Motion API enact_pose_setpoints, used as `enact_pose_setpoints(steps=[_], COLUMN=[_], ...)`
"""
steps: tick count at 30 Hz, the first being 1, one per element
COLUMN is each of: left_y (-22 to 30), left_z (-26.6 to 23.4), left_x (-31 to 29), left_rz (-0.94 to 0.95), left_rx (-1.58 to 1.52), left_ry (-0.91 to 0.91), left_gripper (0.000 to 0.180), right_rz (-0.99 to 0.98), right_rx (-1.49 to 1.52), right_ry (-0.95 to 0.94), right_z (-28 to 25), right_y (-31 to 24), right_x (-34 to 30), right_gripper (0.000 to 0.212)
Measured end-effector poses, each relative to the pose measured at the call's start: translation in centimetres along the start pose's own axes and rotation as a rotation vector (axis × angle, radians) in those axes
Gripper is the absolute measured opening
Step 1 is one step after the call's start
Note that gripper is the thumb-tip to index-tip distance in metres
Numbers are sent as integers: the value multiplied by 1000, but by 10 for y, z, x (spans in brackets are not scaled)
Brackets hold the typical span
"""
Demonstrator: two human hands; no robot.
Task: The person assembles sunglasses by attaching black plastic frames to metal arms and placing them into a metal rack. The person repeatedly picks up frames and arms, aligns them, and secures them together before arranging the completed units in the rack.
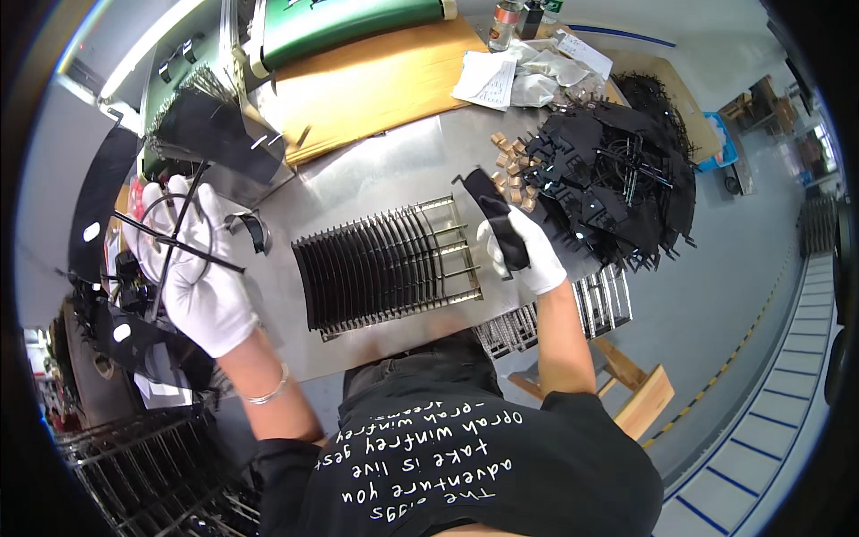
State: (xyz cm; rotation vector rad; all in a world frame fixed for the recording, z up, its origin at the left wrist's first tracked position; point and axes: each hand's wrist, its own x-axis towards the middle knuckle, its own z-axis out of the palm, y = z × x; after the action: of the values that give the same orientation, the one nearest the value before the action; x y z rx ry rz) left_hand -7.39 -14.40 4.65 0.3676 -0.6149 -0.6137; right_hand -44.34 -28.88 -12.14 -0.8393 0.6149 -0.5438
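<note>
My left hand (201, 277), in a white glove, holds a black ring with crossed rods (174, 240) at the table's left side. The ring lies across the palm and fingers. In my gloved right hand (535, 251) is a black curved plate (495, 213) with small end tabs, tilted above the table and gripped near its lower end. Between my hands a metal wire rack (455, 234) lies on the table, with several black curved plates (371, 268) standing in a row in it. A small black curved piece (257, 233) rests just right of my left hand.
At the right is a heap of black plates (604, 192), with small tan blocks (512, 170) beside it. Behind are a yellow-brown board (376, 85), a green machine (349, 27), papers (484, 79) and a jar (504, 25). More metal racks (604, 300) show below the right table edge.
</note>
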Motion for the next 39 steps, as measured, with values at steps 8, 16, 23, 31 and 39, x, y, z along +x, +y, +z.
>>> enact_pose_setpoints(steps=[8, 16, 23, 31, 39], left_y=[20, 1, -80, 13, 1], left_z=[-26, -14, 37, -11, -20], left_x=[-33, -52, -96, -44, -59], left_rz=[-132, -35, -286, -460, -683], left_rx=[320, 659, 36, 117, 256], left_ry=[-21, 21, -149, 177, -87], left_gripper=[58, 62, 46, 67, 86], right_rz=[34, -321, -483, 71, -182], right_rx=[-468, -1399, -535, -144, -1128], right_ry=[216, 381, -21, 156, 276], right_z=[56, 49, 146, 6, 41], right_y=[22, 46, -20, 9, 44], right_x=[43, 26, -4, 20, 56], right_gripper=[53, 77, 85, 47, 56])
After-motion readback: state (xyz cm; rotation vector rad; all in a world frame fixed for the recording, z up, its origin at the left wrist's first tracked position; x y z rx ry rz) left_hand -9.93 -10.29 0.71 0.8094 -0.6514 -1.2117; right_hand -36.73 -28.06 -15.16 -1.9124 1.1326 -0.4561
